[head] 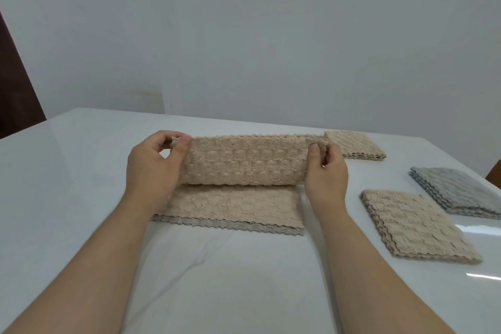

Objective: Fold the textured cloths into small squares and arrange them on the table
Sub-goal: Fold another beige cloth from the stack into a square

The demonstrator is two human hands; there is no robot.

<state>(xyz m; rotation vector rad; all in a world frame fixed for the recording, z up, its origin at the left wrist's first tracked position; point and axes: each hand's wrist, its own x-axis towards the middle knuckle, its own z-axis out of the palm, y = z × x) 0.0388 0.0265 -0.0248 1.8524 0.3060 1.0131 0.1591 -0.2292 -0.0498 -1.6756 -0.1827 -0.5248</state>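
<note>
Fingers (182,144) of left hand (151,171) and right hand (326,175) are pinching the beige cloth (244,161) by 2 corners, halving it; guessing edges need aligning next.

Count them up: two hands over the one white table (81,171), the left hand (151,168) and the right hand (326,171). Between them is one long beige cloth (238,163), pinched at both ends. One grey scalloped edge (230,226) peeks out beneath it; whether that is a second cloth or the same one's underside cannot be told. Off to the right sit three folded squares: two beige, the far beige square (355,145) and the near beige square (420,228), and one grey square (458,192). Each shows several wavy layers at its edge, but how many cloths each holds is unclear.
</note>
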